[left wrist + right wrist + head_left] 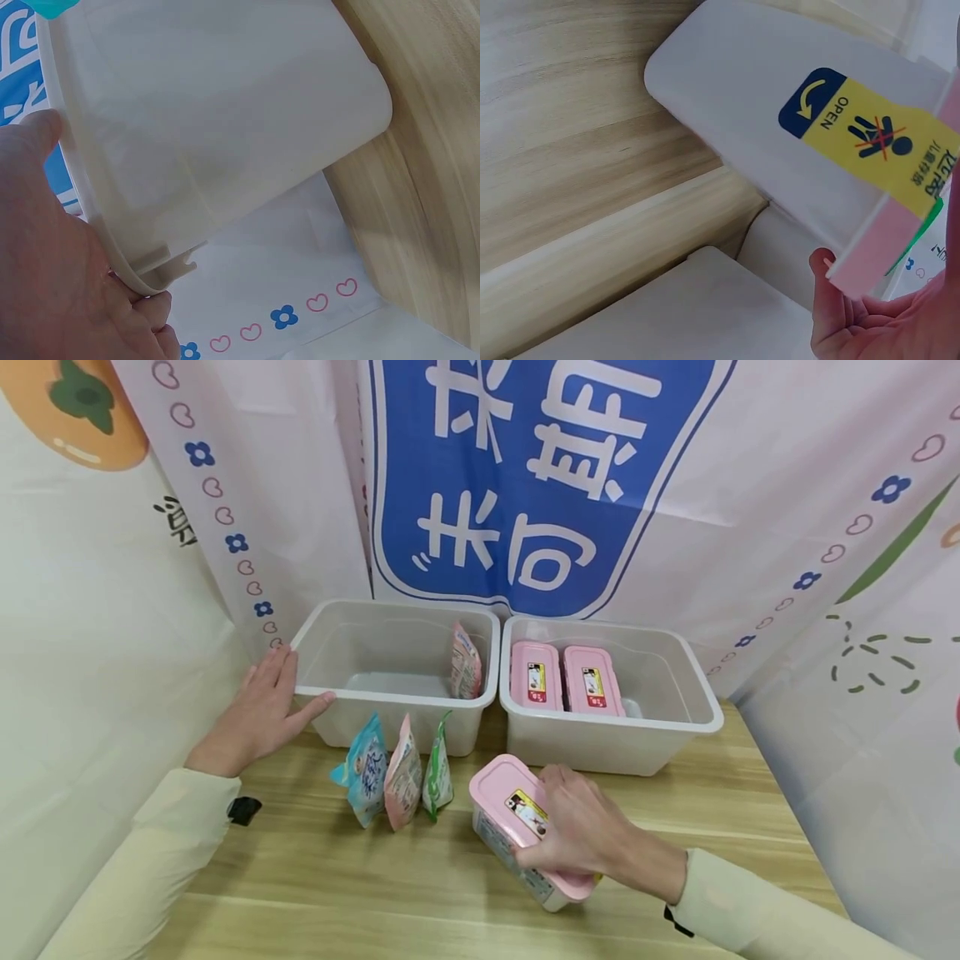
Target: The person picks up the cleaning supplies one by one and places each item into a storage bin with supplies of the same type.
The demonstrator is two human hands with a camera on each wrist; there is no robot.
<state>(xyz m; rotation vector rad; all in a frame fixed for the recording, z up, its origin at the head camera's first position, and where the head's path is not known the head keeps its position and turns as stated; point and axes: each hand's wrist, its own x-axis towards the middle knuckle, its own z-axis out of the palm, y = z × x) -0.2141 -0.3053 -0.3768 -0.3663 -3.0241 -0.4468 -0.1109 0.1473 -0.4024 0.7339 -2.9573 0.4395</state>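
On the near side of the wood-grain worktop, in front of the right-hand bin and well in from the right edge, is an oblong white plastic box with a pink lid, lying aslant. The right hand grips it from above, fingers and thumb astride the lid; whether its base touches the worktop I cannot tell. The walls look stiff and smooth, so it should keep its shape but may slip; its weight depends on contents that are hidden. Best held across the narrow width, reaching below the lid's edge, since the lid alone might lift; the end carries a yellow "OPEN" label.

The left hand rests loosely, fingers fairly straight, on the near left corner of a pale grey plastic bin. A pink printed pouch stands at that bin's right end. Before it stand three pouches in a row: blue, pink and green, the last nearest the box. The matching grey bin beside it holds two pink-lidded boxes in its left half; its near wall stands between them and the gripped box.
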